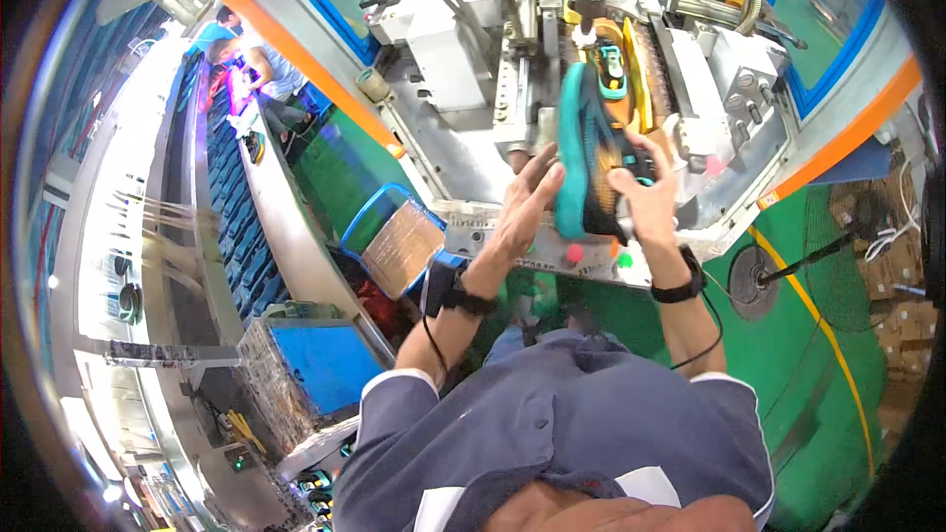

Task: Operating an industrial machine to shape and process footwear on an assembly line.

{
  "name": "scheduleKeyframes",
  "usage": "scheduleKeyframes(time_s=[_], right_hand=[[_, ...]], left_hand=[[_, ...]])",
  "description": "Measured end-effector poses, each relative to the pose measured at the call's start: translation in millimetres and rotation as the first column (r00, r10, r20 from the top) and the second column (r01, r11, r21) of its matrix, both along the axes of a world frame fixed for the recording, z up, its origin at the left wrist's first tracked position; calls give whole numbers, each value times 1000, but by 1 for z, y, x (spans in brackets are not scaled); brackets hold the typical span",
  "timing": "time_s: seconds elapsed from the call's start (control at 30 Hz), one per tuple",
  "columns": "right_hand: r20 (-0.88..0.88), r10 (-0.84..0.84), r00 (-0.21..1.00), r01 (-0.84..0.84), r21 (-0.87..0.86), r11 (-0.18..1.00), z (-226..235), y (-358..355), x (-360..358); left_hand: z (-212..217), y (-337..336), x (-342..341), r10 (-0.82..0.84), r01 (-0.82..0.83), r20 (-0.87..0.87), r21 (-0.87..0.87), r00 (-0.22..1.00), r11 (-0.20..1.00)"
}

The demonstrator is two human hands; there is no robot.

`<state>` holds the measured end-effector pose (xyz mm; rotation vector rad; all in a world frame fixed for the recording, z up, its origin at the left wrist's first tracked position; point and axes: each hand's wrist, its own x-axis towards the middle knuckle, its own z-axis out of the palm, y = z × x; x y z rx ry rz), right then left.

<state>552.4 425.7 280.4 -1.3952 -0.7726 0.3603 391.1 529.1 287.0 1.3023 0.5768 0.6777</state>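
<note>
Both of my hands hold a shoe (589, 153) with a teal sole and a dark, orange-flecked upper, raised in front of a grey metal machine (473, 89). My left hand (527, 199) presses its fingers against the teal sole side. My right hand (645, 187) grips the dark upper from the other side. A second teal shoe (611, 69) sits in the machine between yellow guides, just behind the held shoe. Black bands with cables wrap both wrists.
Coloured round buttons (574, 253) line the machine's front panel. A blue crate with a cardboard sheet (399, 241) stands at the left, by a long conveyor (227, 227). Another person (251, 54) works far left. A fan (754, 281) and cardboard boxes (902, 305) stand on the green floor at right.
</note>
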Motion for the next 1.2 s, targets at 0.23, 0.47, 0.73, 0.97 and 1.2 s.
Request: scheduleKeyframes(time_s=[0.23, 0.47, 0.73, 0.97, 1.2], right_hand=[[-14, -301, 954, 298, -102, 949, 17, -41, 84], [66, -539, 840, 541, -190, 819, 28, -54, 111], [311, -408, 859, 513, -507, 693, 47, 56, 222], [457, 123, 881, 318, -764, 562, 40, 280, 194], [633, 99, 768, 493, -682, 540, -98, 349, 183]], left_hand=[[-127, 166, 187, 308, -218, -205, 370, 929, 903], [-143, 228, 290, 387, -65, -570, 502, 725, 862], [-113, 225, 224, 65, -94, -80, -453, 995, 887], [-13, 144, -16, 18, -2, 25, -520, 1000, 854], [15, 75, -183, 492, -508, -144, -366, 859, 780]])
